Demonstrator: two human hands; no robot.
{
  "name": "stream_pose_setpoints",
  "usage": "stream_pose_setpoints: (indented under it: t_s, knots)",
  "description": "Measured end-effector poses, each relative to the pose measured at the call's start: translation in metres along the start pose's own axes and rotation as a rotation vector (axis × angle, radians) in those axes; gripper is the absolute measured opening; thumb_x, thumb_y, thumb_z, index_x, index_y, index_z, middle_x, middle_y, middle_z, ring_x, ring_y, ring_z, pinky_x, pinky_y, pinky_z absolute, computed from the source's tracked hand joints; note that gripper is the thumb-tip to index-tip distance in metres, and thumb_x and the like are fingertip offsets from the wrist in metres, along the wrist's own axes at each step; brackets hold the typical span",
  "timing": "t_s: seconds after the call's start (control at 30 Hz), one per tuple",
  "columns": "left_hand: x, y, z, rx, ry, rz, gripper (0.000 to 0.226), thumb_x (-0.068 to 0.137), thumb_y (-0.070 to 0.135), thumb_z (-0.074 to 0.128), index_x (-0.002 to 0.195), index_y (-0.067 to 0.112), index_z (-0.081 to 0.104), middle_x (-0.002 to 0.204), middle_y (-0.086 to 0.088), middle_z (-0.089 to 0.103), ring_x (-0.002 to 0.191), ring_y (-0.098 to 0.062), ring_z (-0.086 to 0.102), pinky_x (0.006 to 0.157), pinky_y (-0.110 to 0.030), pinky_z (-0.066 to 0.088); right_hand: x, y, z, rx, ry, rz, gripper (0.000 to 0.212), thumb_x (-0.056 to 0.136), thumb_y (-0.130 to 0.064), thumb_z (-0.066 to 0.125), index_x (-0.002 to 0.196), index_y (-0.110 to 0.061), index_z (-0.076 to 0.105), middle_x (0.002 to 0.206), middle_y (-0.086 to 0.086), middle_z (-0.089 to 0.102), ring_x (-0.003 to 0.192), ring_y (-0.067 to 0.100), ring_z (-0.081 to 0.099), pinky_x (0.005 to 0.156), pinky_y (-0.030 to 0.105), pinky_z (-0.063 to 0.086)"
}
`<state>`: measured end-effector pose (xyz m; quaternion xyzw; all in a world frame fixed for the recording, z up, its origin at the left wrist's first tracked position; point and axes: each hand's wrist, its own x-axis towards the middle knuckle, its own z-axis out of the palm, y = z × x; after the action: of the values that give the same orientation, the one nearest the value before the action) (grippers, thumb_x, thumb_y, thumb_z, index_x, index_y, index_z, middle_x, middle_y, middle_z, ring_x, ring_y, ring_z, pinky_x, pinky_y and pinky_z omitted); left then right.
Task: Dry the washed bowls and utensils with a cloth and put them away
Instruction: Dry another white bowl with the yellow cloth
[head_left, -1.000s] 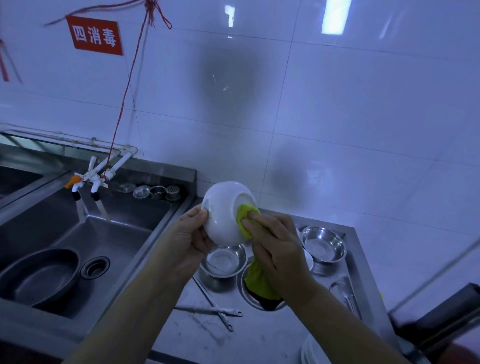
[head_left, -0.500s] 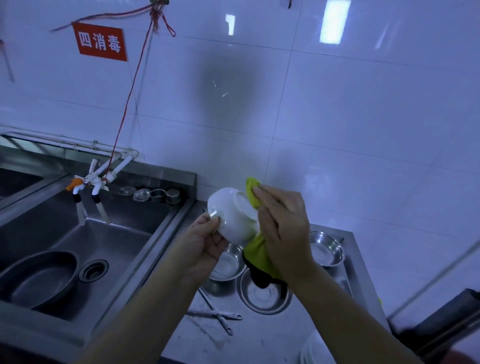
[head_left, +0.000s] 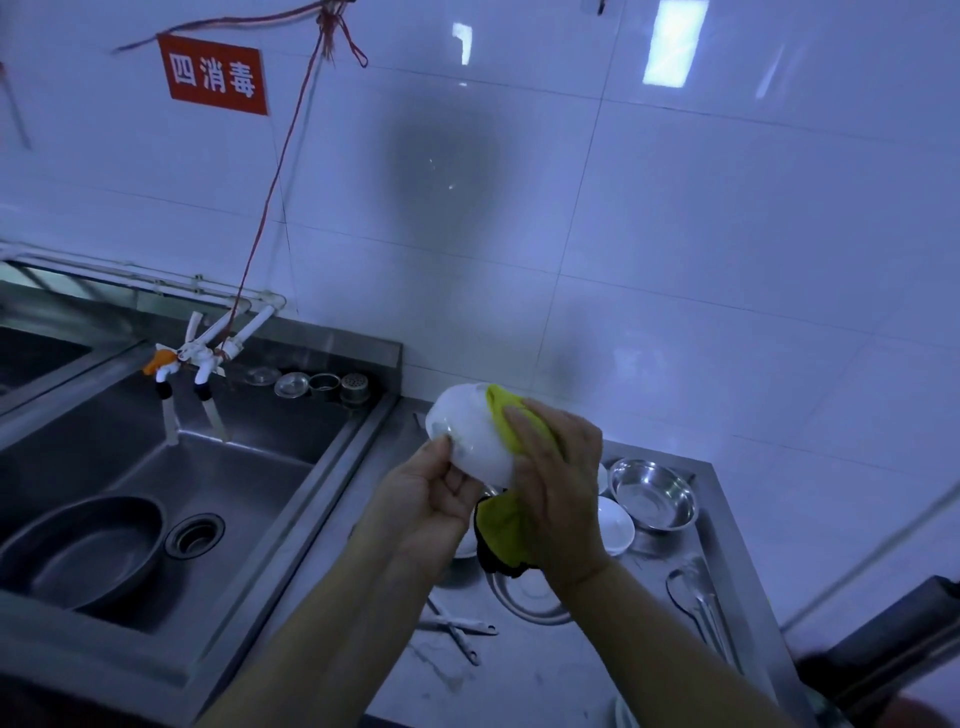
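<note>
- Your left hand (head_left: 426, 499) pinches the round white ceramic bowl (head_left: 470, 434) at its 8 o'clock edge, above the steel counter (head_left: 519, 675).
- Your right hand (head_left: 556, 483), fingers curled on the yellow-green drying cloth (head_left: 506, 415), has swept from the bowl's top down its 3 o'clock side.
- Outside probably near dry; blur hides the inside.
- Steel bowl (head_left: 652, 493) at 3 o'clock waits.

Glossy white tiled wall (head_left: 675, 218) with a red sign (head_left: 213, 74) behind a steel sink (head_left: 218, 467).
</note>
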<state>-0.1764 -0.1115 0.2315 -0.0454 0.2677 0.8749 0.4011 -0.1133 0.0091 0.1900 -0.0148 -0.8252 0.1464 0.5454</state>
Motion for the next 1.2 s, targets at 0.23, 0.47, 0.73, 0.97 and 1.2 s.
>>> stream_pose_setpoints:
  t_s: [0.23,0.47,0.73,0.97,1.2]
  knots:
    - [0.007,0.019,-0.025,0.113,-0.011,-0.029,0.024,0.099,0.012,0.036,0.106,0.002,0.057,0.109,-0.013,0.062,0.095,-0.021,0.059,0.092,-0.035,0.049,0.016,0.002,0.003,0.346,-0.163,0.495,0.03,0.099,-0.01,0.042,0.122,-0.011,0.061,0.119,0.001,0.06,0.112,0.014,0.053,0.099,0.023,0.04]
    - [0.023,0.022,-0.047,0.596,-0.249,-0.021,0.027,0.097,0.006,0.035,0.097,0.008,0.062,0.081,0.0,0.074,0.075,-0.012,0.068,0.064,-0.021,0.056,0.029,0.012,-0.004,0.329,-0.45,0.665,0.029,0.099,-0.007,0.045,0.112,-0.02,0.067,0.114,-0.003,0.066,0.109,0.01,0.057,0.098,0.021,0.042]
    - [0.046,-0.01,-0.068,0.999,-0.441,-0.019,0.024,0.093,0.0,0.044,0.093,0.013,0.065,0.074,0.006,0.066,0.066,-0.001,0.06,0.063,-0.015,0.047,-0.014,0.04,-0.028,-0.11,-0.486,0.632,0.027,0.097,-0.016,0.045,0.111,-0.017,0.068,0.108,0.002,0.067,0.103,0.02,0.057,0.09,0.031,0.043]
    - [0.085,-0.075,-0.146,1.615,-0.537,0.028,0.016,0.093,0.014,0.054,0.09,0.007,0.068,0.082,-0.012,0.066,0.076,-0.025,0.061,0.072,-0.026,0.049,-0.071,0.042,-0.079,-0.038,-0.072,0.992,0.032,0.097,-0.005,0.044,0.095,-0.029,0.066,0.09,-0.018,0.066,0.083,-0.009,0.059,0.077,0.005,0.042]
    - [0.089,-0.139,-0.208,2.044,-0.712,0.152,0.044,0.077,0.027,0.04,0.103,0.009,0.07,0.107,-0.012,0.069,0.102,-0.028,0.062,0.085,-0.034,0.046,-0.113,0.058,-0.101,-0.063,0.028,1.125,0.028,0.098,-0.006,0.044,0.102,-0.018,0.069,0.095,-0.008,0.068,0.091,0.003,0.061,0.085,0.019,0.047]
